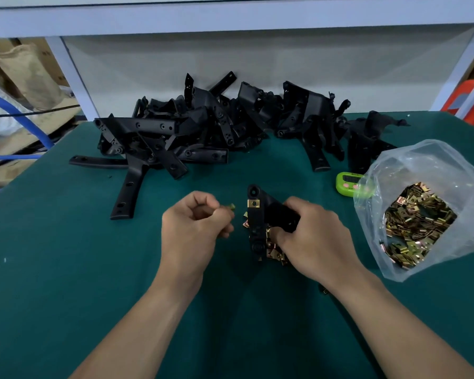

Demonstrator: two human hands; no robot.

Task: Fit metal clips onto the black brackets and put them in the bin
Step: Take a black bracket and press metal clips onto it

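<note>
My right hand [309, 236] grips a black bracket [257, 225] held upright over the green mat. One brass clip [253, 203] sits fitted near the bracket's top end. My left hand [195, 225] pinches another small metal clip [231, 207] just left of the bracket. A small heap of loose clips [274, 251] lies on the mat under my right hand. Behind, a big pile of black brackets [203, 129] spreads across the back of the table. No bin shows in this view.
A clear plastic bag of brass clips [419, 220] stands open at the right. A green timer [349, 184] lies beside it. One bracket [126, 195] lies apart at the left. The green mat [66, 269] ends at the left edge, with boxes and a blue hose beyond.
</note>
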